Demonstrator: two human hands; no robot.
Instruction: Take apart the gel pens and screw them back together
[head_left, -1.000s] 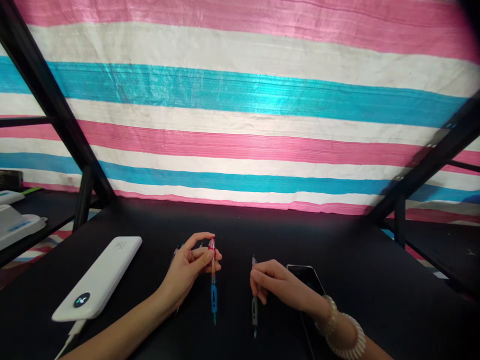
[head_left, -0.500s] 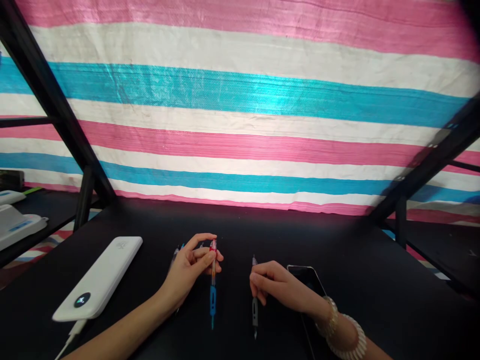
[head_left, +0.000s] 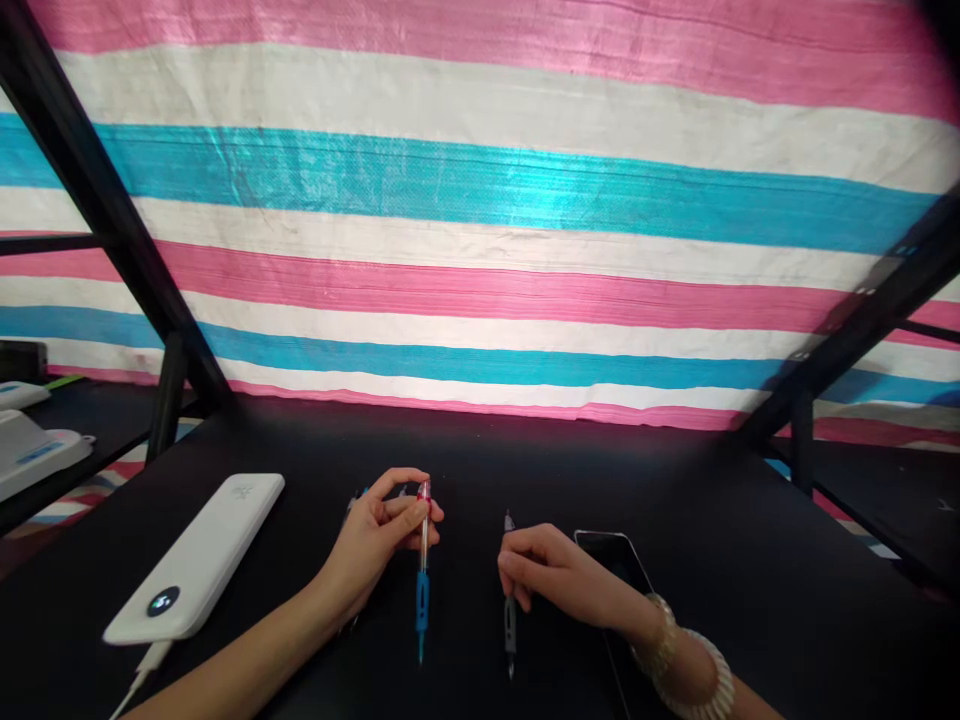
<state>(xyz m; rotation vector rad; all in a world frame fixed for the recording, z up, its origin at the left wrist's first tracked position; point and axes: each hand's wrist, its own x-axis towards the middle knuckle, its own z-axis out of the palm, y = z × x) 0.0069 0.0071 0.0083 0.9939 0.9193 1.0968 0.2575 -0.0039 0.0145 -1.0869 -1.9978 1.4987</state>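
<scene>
Far left, side bench: a white device (head_left: 34, 450), partly cut off by the frame edge.

Left of my arm, on the black table (head_left: 712, 520): one white power bank (head_left: 199, 555), long side running away from me, round lit display at its near end, white cable (head_left: 142, 675) leaving that end.

My left hand (head_left: 375, 540): fingers closed on the upper part of a blue-grip pen (head_left: 421, 580). Thumb and bent fingers pinch the clear barrel just below its red top; the index finger arches over the top, its tip near the red end. The pen hangs nearly upright, blue grip and point well below my fingers, point toward me. Behind this hand, a few more pens (head_left: 356, 497) lie on the table, mostly hidden; I cannot count them.

Between my hands: bare black tabletop, the two pens roughly parallel and apart.

My right hand (head_left: 555, 575): fingers curled shut around the middle of a dark-grip pen (head_left: 509, 610). Its top end shows just above my knuckles; the grey grip and point stick out below them, toward me. Wrist carries a pale coiled band (head_left: 701, 675) and a beaded bracelet (head_left: 660, 625).

Just right of that hand: a dark phone (head_left: 619, 560), screen up, flat on the table, partly under my wrist.

Backdrop: striped tarpaulin (head_left: 480, 200) in pink, white and blue, black frame struts (head_left: 112, 210) at both sides.
</scene>
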